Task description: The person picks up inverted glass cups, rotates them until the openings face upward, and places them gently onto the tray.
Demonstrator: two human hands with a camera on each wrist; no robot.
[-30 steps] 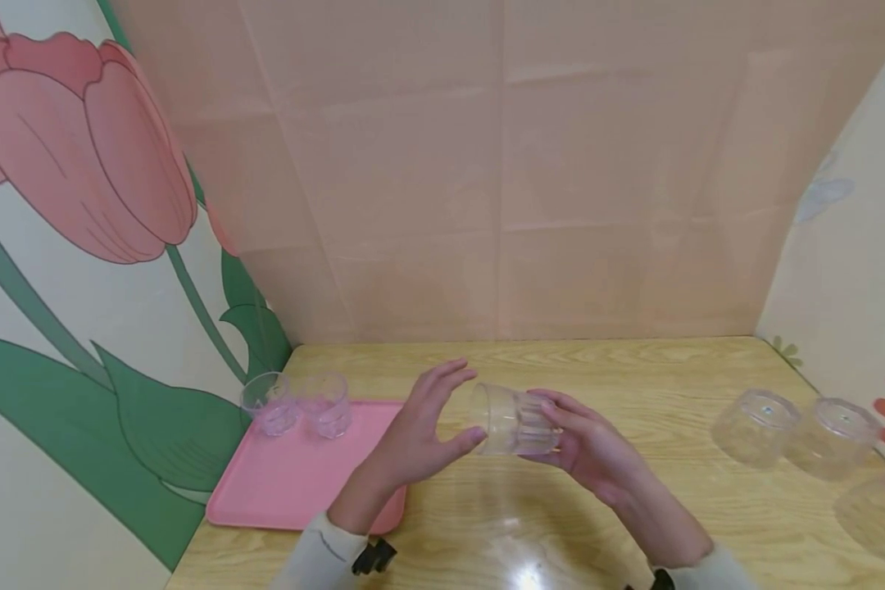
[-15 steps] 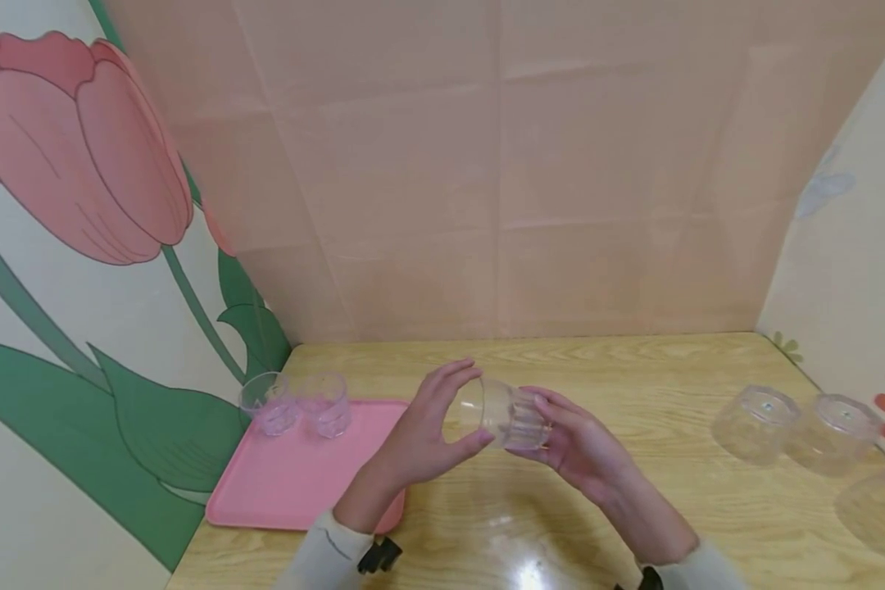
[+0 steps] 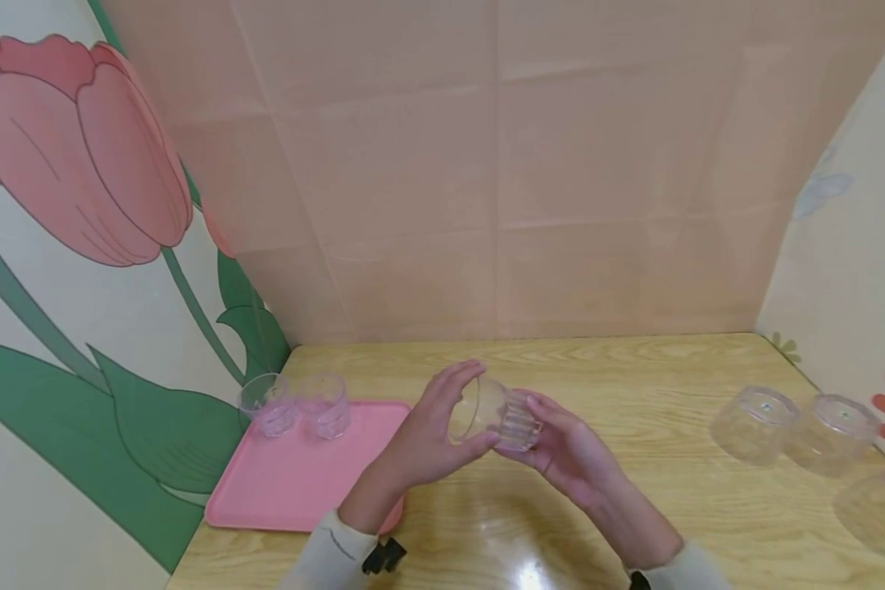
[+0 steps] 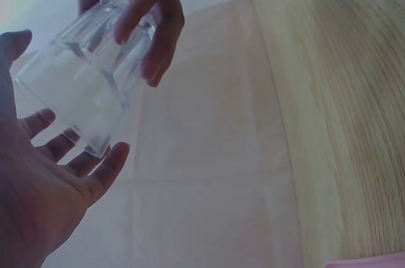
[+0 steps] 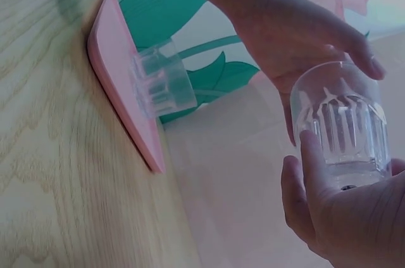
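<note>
A clear tumbler [image 3: 503, 416] with a fluted lower part is held in the air over the table, tilted on its side with its mouth toward the left. My right hand [image 3: 578, 459] grips it round the base end. Close about the rim is my left hand [image 3: 424, 434], its thumb and fingers spread wide. In the left wrist view, the left fingers [image 4: 60, 144] lie by the mouth of the glass, and the thumb stands apart from it; whether the fingertips touch the rim I cannot tell. The right wrist view shows the tumbler [image 5: 345, 119] between both hands.
On the left, a pink tray [image 3: 302, 492] carries two upright clear tumblers, one [image 3: 273, 418] beside the other [image 3: 330, 414]. Upside-down tumblers stand at the right: one [image 3: 755, 426], a second [image 3: 833, 438] and a third [image 3: 881, 512]. A pinkish sheet [image 3: 487, 180] covers the back.
My right hand has brought the tumbler leftward, so its mouth now sits between the left thumb and fingers. The left hand has shifted slightly right. The other tumblers have stayed put.
</note>
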